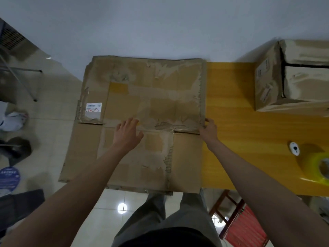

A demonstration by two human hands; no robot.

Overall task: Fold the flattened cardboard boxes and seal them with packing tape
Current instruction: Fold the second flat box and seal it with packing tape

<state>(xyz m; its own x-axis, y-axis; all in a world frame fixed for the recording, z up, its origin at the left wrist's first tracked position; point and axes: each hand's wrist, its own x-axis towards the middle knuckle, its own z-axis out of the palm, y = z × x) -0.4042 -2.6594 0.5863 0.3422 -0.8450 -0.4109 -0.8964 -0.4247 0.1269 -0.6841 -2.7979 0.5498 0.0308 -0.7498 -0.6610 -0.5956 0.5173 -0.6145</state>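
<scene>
Yellow and glossy, the surface [231, 97] carried your flattened cardboard box [142, 107] at its left end, the sheet overhanging the left and near edges above the tiled floor [53, 122]. You looked to be at the opening step: nothing was raised yet, so the next move called for lifting the panels apart into a tube. Your left hand [127, 133] lay on the middle of the sheet, fingers spread and straight. Your right hand [209, 128] pinched the sheet's right edge at the flap slit, arm stretched forward. A folded box [288, 75] stood far right, the packing tape roll [318, 166] near right.
</scene>
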